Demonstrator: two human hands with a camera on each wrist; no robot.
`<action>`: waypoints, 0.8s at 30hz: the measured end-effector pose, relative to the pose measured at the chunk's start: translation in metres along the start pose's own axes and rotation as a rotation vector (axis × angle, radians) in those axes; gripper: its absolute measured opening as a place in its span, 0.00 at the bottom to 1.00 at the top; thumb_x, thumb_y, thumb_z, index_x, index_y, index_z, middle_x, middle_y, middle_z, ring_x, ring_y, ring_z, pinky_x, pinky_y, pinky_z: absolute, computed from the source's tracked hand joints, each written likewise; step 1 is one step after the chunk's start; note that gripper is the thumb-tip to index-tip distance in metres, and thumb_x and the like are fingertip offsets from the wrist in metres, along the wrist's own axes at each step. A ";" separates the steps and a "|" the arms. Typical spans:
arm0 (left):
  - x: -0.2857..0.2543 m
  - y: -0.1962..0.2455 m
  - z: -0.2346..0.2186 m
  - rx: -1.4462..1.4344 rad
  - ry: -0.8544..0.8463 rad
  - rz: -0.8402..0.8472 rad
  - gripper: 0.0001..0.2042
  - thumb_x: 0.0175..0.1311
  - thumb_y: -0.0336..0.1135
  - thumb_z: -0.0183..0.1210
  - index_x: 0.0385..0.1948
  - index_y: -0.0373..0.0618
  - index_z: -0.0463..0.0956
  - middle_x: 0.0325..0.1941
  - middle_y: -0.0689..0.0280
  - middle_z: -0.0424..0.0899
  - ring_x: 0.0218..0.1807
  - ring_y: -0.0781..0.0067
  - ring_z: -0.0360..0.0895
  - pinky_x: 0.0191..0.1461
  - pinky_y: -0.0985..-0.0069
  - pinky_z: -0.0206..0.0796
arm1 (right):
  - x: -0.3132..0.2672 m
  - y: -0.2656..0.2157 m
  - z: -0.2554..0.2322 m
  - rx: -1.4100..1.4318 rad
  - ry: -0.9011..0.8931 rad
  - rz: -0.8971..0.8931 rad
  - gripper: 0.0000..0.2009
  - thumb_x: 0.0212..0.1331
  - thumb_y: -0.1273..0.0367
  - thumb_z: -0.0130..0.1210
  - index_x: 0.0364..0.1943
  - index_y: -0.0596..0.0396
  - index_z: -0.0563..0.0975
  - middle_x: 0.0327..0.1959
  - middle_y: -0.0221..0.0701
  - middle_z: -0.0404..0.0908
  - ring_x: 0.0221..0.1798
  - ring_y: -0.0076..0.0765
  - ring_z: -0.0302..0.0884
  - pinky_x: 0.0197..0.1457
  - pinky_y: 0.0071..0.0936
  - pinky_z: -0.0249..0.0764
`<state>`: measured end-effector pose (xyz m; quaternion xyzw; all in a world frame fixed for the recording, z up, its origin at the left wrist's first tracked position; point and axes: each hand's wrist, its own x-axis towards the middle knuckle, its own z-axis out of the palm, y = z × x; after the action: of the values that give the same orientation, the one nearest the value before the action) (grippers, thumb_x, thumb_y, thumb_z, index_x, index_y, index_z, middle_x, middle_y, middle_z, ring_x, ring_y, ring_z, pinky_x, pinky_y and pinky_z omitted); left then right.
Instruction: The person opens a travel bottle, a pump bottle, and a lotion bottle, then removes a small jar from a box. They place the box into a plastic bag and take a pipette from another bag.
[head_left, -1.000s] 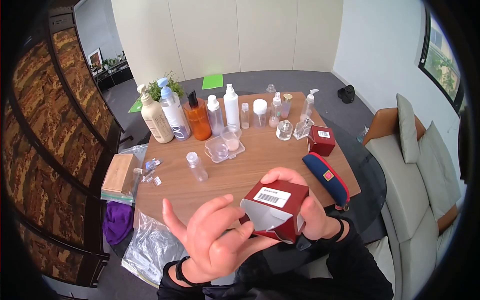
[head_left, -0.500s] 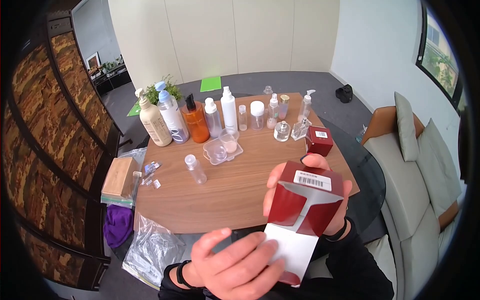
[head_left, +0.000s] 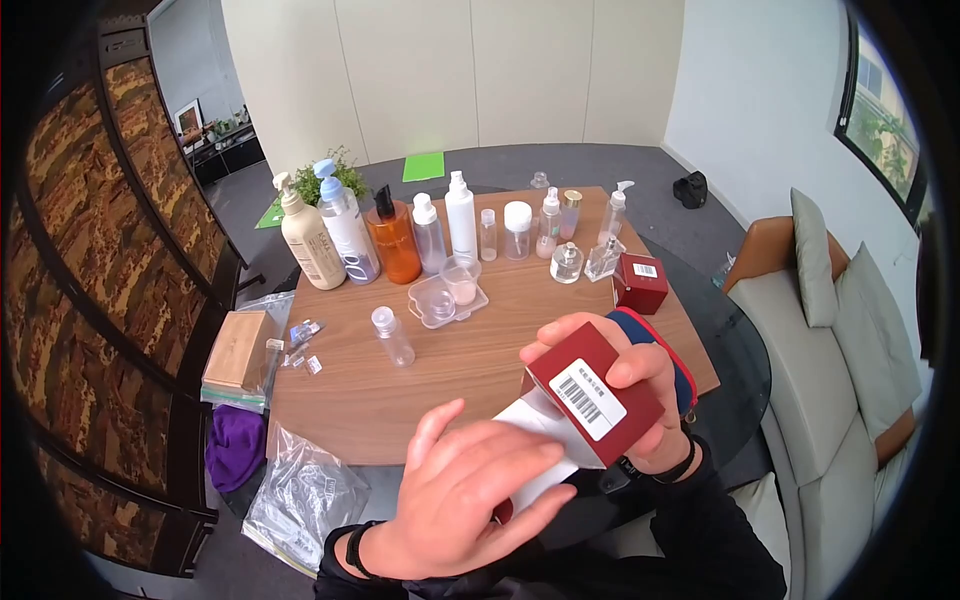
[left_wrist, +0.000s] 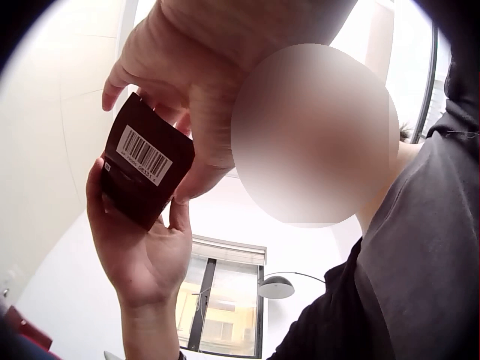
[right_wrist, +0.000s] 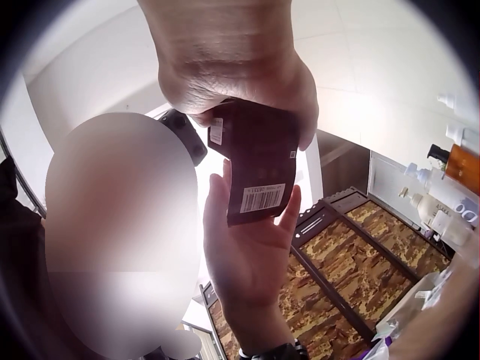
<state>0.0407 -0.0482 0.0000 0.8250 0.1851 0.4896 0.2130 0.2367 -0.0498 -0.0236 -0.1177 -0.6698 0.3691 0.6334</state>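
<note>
I hold a dark red box (head_left: pixel 590 395) with a white barcode label in front of my chest, above the near edge of the wooden table (head_left: pixel 470 385). My right hand (head_left: pixel 612 362) grips it from the right, fingers curled over its top. A white inner flap (head_left: pixel 528 428) sticks out of the box toward me. My left hand (head_left: pixel 500 470) lies on that flap with its fingers straight. The left wrist view shows the red box (left_wrist: pixel 146 161) between both hands. In the right wrist view the red box (right_wrist: pixel 259 161) rests against the flat left hand (right_wrist: pixel 247 247).
A second red box (head_left: pixel 643 282) and a blue pouch (head_left: pixel 668 352) lie at the table's right. Several bottles (head_left: pixel 395 240) line the far edge, with a clear tray (head_left: pixel 447 295) and a small bottle (head_left: pixel 392 335) nearer. A wooden box (head_left: pixel 238 348) and plastic bag (head_left: pixel 300 495) sit left; a sofa (head_left: pixel 850 400) is right.
The box has come down and turned so its label faces up. My left hand rose from under the hanging flap and now lies flat on it.
</note>
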 end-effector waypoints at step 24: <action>0.002 -0.007 -0.023 0.156 -0.053 0.144 0.13 0.58 0.33 0.50 0.37 0.37 0.81 0.43 0.56 0.83 0.39 0.59 0.79 0.53 0.62 0.62 | -0.002 0.000 0.011 -0.628 0.045 -0.432 0.26 0.37 0.75 0.74 0.41 0.47 0.69 0.58 0.52 0.63 0.62 0.66 0.67 0.61 0.53 0.69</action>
<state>0.0210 -0.0371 0.0076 0.8629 0.1570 0.4658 0.1173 0.2263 -0.0549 -0.0238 -0.1702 -0.7455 0.0009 0.6444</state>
